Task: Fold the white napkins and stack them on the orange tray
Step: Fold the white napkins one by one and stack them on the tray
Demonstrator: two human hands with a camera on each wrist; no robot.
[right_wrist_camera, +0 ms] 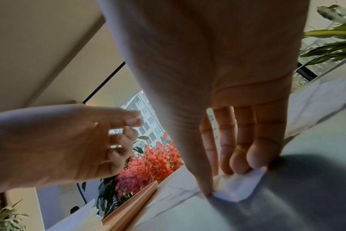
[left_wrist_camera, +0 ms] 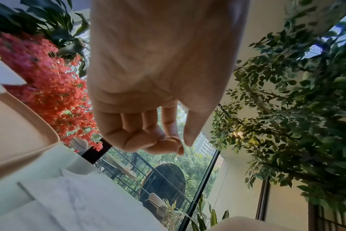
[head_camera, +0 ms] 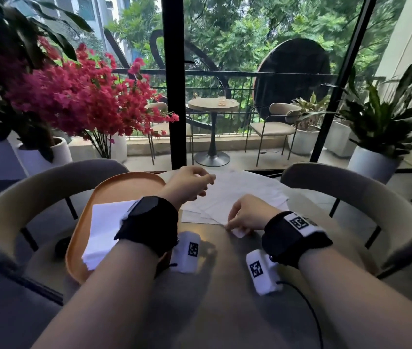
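Observation:
An orange tray (head_camera: 124, 187) lies at the left of the table and carries a stack of folded white napkins (head_camera: 106, 227). To its right, a loose pile of unfolded white napkins (head_camera: 240, 192) is spread on the tabletop. My right hand (head_camera: 235, 226) pinches the near corner of a napkin (right_wrist_camera: 239, 187) between thumb and fingers, right at the table surface. My left hand (head_camera: 192, 185) hovers above the pile's far left side, fingers loosely curled and holding nothing. In the left wrist view that hand (left_wrist_camera: 183, 144) is above the napkins (left_wrist_camera: 69, 203), beside the tray rim (left_wrist_camera: 20, 125).
The round grey table (head_camera: 225, 285) has two curved chairs (head_camera: 351, 187) across from me. A small black object (head_camera: 62, 246) sits left of the tray. A black cable (head_camera: 308, 306) trails from my right wrist. Potted plants and a glass wall stand beyond.

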